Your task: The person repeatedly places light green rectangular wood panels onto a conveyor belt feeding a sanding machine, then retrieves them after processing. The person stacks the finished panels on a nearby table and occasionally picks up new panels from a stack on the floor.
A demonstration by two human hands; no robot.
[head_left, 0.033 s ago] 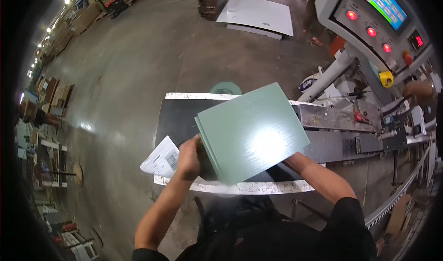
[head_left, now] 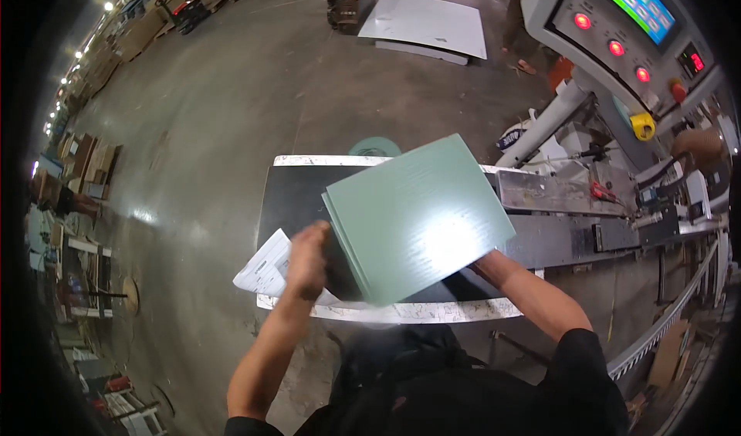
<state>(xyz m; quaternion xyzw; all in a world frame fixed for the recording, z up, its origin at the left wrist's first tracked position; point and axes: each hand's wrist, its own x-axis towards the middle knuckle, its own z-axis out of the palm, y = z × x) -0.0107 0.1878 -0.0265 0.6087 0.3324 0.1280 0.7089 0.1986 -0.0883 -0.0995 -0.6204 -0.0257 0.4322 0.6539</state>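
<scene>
My left hand (head_left: pixel 307 260) curls loosely at the near-left edge of the green boards (head_left: pixel 417 216); my right hand, hidden beneath them, grips I can't tell how. The boards tilt over the black counter (head_left: pixel 289 197), papers (head_left: pixel 266 266) left.

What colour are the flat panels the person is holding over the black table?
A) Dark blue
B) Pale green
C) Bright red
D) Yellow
B: the stack of panels held between the left hand and the right hand is pale green, with a glare spot on top.
</scene>
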